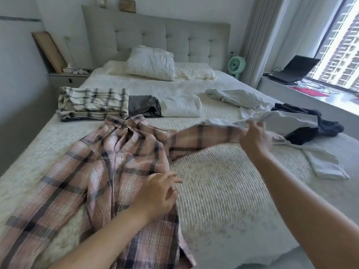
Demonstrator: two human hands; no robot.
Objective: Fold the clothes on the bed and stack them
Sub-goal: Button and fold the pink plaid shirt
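Note:
A pink plaid shirt (101,171) lies spread across the near left of the bed (223,200), collar toward the headboard. My left hand (157,193) rests on its right edge with fingers loosely spread. My right hand (254,136) grips the end of the shirt's right sleeve, stretched out to the right and lifted off the bed. Behind the shirt sit folded clothes side by side: a cream plaid stack (93,103), a grey piece (143,107) and a white piece (182,107).
Unfolded white garments (239,98) and a dark garment (310,123) lie at the right of the bed, another white piece (326,164) nearer. Pillows (151,63) lean by the headboard. A nightstand (68,78) stands left; a fan (236,65) and laptop (295,68) stand right.

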